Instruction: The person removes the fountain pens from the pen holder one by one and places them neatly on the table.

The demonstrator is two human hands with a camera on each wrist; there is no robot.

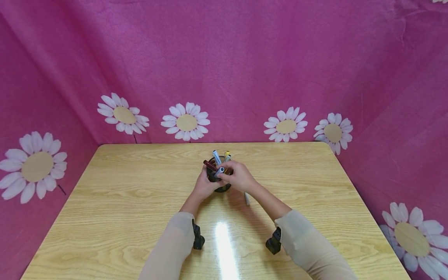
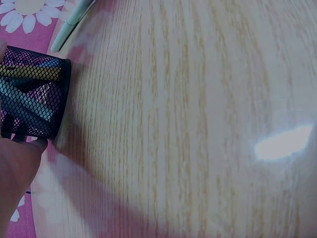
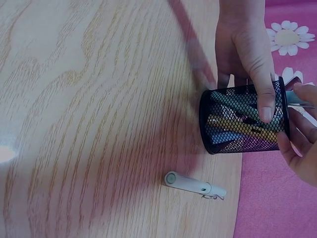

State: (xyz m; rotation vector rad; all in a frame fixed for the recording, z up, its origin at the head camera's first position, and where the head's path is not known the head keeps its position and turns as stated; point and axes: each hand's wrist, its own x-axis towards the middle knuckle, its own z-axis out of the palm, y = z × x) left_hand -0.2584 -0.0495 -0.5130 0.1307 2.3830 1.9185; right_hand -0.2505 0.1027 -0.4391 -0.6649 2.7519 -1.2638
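Observation:
A black mesh pen cup (image 3: 242, 119) stands on the table with several pens in it. My left hand (image 1: 204, 184) grips the cup from its left side, the thumb (image 3: 266, 106) lying across the mesh. At the cup's mouth, my right hand (image 1: 239, 177) pinches a pale blue-grey pen (image 1: 220, 170) between thumb and fingers; the pen's lower part is inside the cup. A dark red pen (image 1: 210, 166), a light blue pen (image 1: 216, 156) and a yellow pen (image 1: 227, 153) stick up around it.
A whitish pen (image 3: 190, 184) with a clip lies on the wooden table (image 1: 140, 186), just right of the cup. Behind the table and along its sides hangs a pink cloth (image 1: 231, 70) with daisies. Light glares off the tabletop near the front.

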